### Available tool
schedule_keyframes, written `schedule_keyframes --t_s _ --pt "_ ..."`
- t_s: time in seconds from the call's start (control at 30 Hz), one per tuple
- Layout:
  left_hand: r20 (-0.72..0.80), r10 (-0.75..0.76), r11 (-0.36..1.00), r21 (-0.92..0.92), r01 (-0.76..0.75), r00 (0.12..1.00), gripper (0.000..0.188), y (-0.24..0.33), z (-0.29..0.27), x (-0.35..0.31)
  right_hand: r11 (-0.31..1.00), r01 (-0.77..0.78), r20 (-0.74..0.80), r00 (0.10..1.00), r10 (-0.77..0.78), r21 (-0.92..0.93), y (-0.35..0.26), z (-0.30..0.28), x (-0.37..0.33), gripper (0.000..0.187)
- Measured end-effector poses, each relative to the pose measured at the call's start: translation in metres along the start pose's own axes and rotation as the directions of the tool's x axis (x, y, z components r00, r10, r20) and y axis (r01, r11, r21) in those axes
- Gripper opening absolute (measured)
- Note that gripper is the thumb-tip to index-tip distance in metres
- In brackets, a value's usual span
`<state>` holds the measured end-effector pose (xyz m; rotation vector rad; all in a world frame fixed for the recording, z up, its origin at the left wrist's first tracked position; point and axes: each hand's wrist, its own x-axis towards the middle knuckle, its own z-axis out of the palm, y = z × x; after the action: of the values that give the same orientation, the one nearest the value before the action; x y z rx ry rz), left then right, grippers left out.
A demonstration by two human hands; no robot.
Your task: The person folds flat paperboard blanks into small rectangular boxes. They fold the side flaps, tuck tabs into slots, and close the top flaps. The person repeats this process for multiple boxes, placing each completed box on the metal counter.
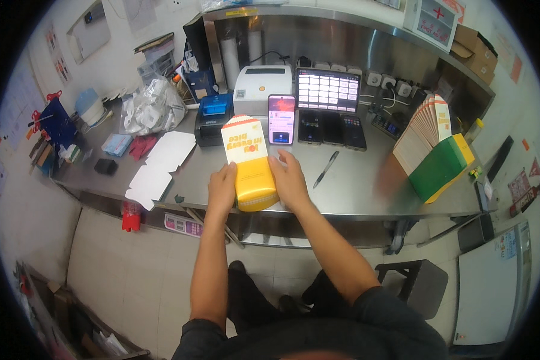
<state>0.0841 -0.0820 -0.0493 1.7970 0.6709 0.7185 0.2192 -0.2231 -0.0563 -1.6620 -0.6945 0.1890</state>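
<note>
Dark sleeves (393, 321), left hand (222, 188) and right hand (289, 181) gripping yellow carton (254, 174), bag (155, 122) holding white items (155, 99)

Free to pass right of the right grip (289, 180) over bench (366, 183), beyond a pen (326, 170), until blocked by nested cartons (439, 171); ahead, blocked by upright phone (281, 120) and white printer (255, 84).

A white printer (261, 87) stands on the steel counter (366, 186), a lit phone (281, 123) upright by its right front corner — then a lit tablet (327, 90) with three dark phones (332, 129) before it, and a pen (326, 169) nearer the edge — while a dark stool (430, 285) stands on the tiled floor (132, 264)
</note>
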Motion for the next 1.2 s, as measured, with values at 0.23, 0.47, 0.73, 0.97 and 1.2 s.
schedule_keyframes --t_s 0.23,0.47,0.73,0.97,1.2 --pt "-0.365 0.300 0.902 0.409 -0.138 0.881 0.043 -0.055 -0.115 0.006 0.982 0.094 -0.181 0.981 -0.063 0.166 0.013 -0.012 -0.021 0.033" --pt "-0.186 -0.030 0.392 0.902 0.182 0.982 0.066 -0.101 -0.245 0.032 0.960 0.197 -0.242 0.959 -0.147 0.200 0.011 -0.008 -0.025 0.020" --pt "-0.016 0.025 0.353 0.936 0.007 1.000 0.072 -0.082 -0.236 0.021 0.963 0.237 -0.209 0.956 -0.208 0.128 0.002 -0.008 -0.031 0.019" --pt "-0.023 0.093 0.620 0.784 -0.040 0.995 0.053 -0.073 -0.238 0.012 0.967 0.210 -0.214 0.961 -0.176 0.147 0.001 -0.010 -0.030 0.021" --pt "-0.198 0.338 0.536 0.844 -0.015 0.920 0.021 -0.069 -0.241 0.020 0.963 0.225 -0.217 0.958 -0.189 0.151 0.006 -0.009 -0.029 0.019"
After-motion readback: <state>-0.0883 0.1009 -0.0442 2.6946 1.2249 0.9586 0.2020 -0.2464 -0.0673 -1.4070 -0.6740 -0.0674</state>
